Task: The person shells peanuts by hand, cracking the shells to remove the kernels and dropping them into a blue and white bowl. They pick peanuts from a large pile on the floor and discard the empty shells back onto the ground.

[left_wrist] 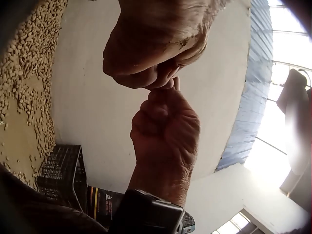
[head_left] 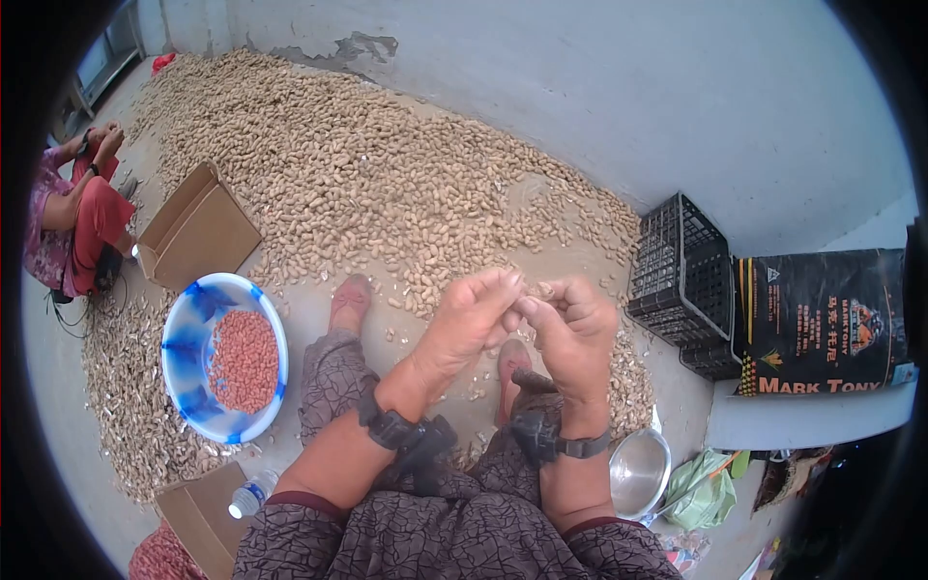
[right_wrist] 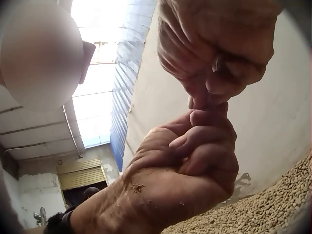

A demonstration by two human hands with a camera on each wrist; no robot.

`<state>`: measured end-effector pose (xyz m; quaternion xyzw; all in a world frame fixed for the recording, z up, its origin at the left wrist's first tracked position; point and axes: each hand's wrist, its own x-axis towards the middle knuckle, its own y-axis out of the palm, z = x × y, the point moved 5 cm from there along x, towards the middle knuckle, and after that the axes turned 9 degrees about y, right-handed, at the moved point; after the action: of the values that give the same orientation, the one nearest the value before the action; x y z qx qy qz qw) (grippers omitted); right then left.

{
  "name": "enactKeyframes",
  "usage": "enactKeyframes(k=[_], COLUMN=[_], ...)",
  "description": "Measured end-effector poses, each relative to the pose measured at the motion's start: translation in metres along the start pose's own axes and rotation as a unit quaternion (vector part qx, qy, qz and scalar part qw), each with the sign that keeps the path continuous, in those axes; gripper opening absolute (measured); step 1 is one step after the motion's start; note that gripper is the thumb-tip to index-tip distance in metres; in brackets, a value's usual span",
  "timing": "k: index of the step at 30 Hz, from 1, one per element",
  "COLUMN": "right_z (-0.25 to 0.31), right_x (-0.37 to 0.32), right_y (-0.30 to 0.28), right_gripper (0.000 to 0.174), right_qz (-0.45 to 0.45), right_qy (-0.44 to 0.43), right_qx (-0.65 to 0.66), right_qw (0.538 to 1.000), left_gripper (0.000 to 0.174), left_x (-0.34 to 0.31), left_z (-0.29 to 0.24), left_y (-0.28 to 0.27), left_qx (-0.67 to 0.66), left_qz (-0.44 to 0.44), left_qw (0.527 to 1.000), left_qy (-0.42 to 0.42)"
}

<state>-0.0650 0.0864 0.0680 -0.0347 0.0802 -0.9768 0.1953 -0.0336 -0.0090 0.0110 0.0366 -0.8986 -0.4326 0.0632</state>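
In the head view my left hand (head_left: 474, 314) and right hand (head_left: 575, 324) meet fingertip to fingertip in front of me. A peanut (head_left: 544, 289) in its tan shell shows between the right hand's thumb and fingers. The left thumb and forefinger pinch right up against it, their tips hiding part of it. Both wrist views show the fingers of each hand curled and the tips together, with the peanut mostly hidden. A blue-and-white basin (head_left: 177, 362) holding shelled red peanut kernels (head_left: 244, 360) stands on the floor at the left.
A wide heap of unshelled peanuts (head_left: 358, 174) spreads along the wall. Black crates (head_left: 681, 280) and a printed black sack (head_left: 822, 324) stand at the right, a metal bowl (head_left: 640, 472) nearer. A cardboard box (head_left: 198, 227), empty shells (head_left: 126, 387) and a seated person (head_left: 82, 208) are leftward.
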Motion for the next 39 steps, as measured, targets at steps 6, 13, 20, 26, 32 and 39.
enactKeyframes(k=[6, 13, 20, 26, 32, 39], right_z=[-0.004, -0.005, 0.000, 0.005, 0.006, 0.006], right_x=[0.001, -0.002, -0.004, -0.008, -0.013, -0.014], right_y=[-0.003, 0.000, 0.002, 0.004, 0.010, 0.010], right_gripper=[0.010, 0.009, 0.007, 0.010, 0.011, 0.012], right_qz=[-0.049, -0.047, -0.039, -0.028, -0.059, -0.103], right_qy=[-0.140, -0.170, -0.161, -0.139, -0.207, -0.238], right_qx=[-0.167, -0.248, -0.186, -0.174, -0.210, -0.199], right_qw=[0.975, 0.952, 0.968, 0.975, 0.954, 0.945], left_gripper=[0.017, 0.014, 0.016, 0.021, 0.020, 0.020], left_x=[0.004, 0.005, 0.004, 0.003, 0.000, 0.001], left_z=[-0.028, -0.035, -0.041, -0.041, -0.042, -0.018], left_y=[0.008, 0.012, 0.016, 0.015, 0.017, -0.004], left_qx=[0.398, 0.501, 0.578, 0.496, 0.415, 0.275], left_qz=[-0.001, 0.030, 0.031, -0.011, -0.066, -0.105], left_qw=[0.903, 0.841, 0.762, 0.819, 0.863, 0.943], left_qy=[0.160, 0.200, 0.290, 0.287, 0.282, 0.154])
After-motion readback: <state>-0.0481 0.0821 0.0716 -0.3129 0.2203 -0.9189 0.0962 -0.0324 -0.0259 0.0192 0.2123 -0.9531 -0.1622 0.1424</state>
